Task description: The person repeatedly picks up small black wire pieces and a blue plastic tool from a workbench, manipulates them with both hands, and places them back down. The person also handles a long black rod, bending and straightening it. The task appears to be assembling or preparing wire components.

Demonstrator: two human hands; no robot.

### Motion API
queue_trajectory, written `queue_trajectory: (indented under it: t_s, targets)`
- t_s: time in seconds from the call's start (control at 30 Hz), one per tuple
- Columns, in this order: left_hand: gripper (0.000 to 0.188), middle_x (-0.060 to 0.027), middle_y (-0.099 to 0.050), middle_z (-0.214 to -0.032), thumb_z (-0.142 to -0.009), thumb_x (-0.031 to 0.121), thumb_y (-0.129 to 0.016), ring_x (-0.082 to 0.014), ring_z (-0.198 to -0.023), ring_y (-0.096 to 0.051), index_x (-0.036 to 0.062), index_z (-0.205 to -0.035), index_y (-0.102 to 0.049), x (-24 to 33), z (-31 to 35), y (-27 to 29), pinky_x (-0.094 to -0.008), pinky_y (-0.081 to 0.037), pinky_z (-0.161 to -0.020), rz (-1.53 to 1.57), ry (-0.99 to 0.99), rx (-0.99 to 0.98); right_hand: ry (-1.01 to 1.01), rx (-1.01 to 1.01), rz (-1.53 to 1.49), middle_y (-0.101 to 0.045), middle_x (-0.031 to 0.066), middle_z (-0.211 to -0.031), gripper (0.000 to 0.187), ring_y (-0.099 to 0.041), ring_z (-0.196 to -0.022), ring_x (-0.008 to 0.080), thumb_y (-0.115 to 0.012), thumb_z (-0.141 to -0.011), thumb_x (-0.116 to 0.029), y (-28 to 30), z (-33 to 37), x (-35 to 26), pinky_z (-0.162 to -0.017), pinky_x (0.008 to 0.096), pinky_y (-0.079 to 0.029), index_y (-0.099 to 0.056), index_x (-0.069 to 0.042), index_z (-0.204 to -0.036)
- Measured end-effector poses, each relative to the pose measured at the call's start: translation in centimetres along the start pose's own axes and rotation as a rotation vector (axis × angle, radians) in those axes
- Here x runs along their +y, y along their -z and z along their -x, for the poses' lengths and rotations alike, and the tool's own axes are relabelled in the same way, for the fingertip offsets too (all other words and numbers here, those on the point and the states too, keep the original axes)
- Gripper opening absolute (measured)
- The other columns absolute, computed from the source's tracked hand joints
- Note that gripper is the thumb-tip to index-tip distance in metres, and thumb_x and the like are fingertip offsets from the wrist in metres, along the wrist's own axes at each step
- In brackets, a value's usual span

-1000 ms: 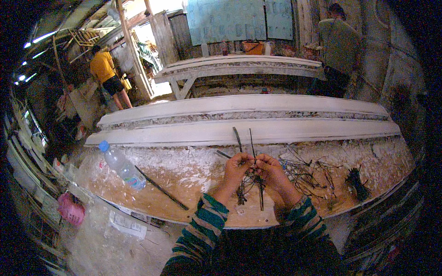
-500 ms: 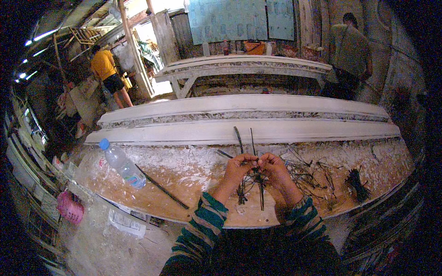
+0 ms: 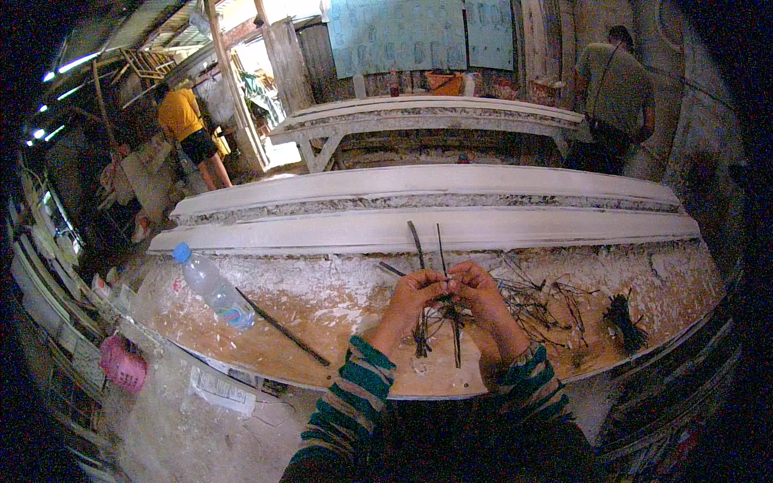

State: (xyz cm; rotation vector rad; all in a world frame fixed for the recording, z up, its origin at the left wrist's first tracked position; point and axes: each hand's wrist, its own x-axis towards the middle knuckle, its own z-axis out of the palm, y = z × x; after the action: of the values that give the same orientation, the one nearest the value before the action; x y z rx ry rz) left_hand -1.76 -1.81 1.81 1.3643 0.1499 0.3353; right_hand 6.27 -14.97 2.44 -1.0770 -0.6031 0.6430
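Note:
My left hand (image 3: 417, 291) and my right hand (image 3: 477, 291) meet over the front middle of the worktable, fingertips pinched together. Between them runs a thin dark stick (image 3: 441, 241), its upper part sticking out past the fingers. What exactly the fingertips pinch is partly hidden. A thicker dark stick (image 3: 415, 238) and a short dark piece (image 3: 390, 268) jut out beyond my left hand. Beneath the hands lie more dark strands (image 3: 422, 342), crossing one another. To the right of my right hand spreads a loose tangle of thin dark strands (image 3: 555, 310).
A dark bundle (image 3: 624, 324) lies at the table's right. Leftward are a long dark stick (image 3: 282, 326) and a clear bottle with blue cap (image 3: 217, 290). Long white mouldings (image 3: 419, 229) span the table (image 3: 185, 322) behind. Two people (image 3: 183, 121) stand farther back, beyond or beside another bench (image 3: 427, 117).
Both hands stay pinched together at nearly the same spot, with slight finger movement. My left hand has shifted a little left. The person at the back right has moved slightly.

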Motion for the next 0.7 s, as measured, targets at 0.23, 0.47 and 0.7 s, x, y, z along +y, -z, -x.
queue_trajectory:
  t_s: [0.23, 0.47, 0.7]
  targets:
    - [0.013, -0.0001, -0.060, -0.069, -0.077, 0.015, -0.062, -0.0052, -0.057, -0.051, 0.0046, -0.084, -0.059, -0.3, -0.2, 0.3, -0.0179, -0.037, -0.047, -0.093, -0.100, 0.011, 0.071, -0.085, 0.117, -0.058, -0.0008, -0.074, 0.010, -0.049, -0.061, 0.0068, -0.062, -0.077, -0.015, 0.4, -0.7, 0.7, -0.056, 0.0187, -0.039, -0.057, -0.007, -0.082]
    - [0.008, -0.0009, -0.057, -0.069, -0.079, 0.012, -0.058, -0.0086, -0.059, -0.052, 0.0040, -0.080, -0.056, -0.6, -0.2, 0.0, -0.0217, -0.042, -0.052, -0.269, -0.197, 0.151, -0.062, 0.009, 0.076, -0.056, -0.0002, -0.071, 0.011, -0.049, -0.060, 0.0077, -0.061, -0.077, -0.012, -0.3, 0.1, -0.3, -0.055, 0.0189, -0.039, -0.058, -0.007, -0.086]
    - [0.008, 0.0016, -0.053, -0.066, -0.079, 0.011, -0.056, -0.0044, -0.055, -0.046, 0.0031, -0.080, -0.056, -1.0, -0.7, 0.6, -0.0193, -0.038, -0.047, -0.231, -0.334, 0.202, -0.040, -0.052, 0.290, -0.053, -0.0003, -0.071, 0.010, -0.050, -0.062, 0.0093, -0.057, -0.077, -0.008, 0.7, -0.7, 0.4, -0.056, 0.0207, -0.041, -0.056, -0.006, -0.087]
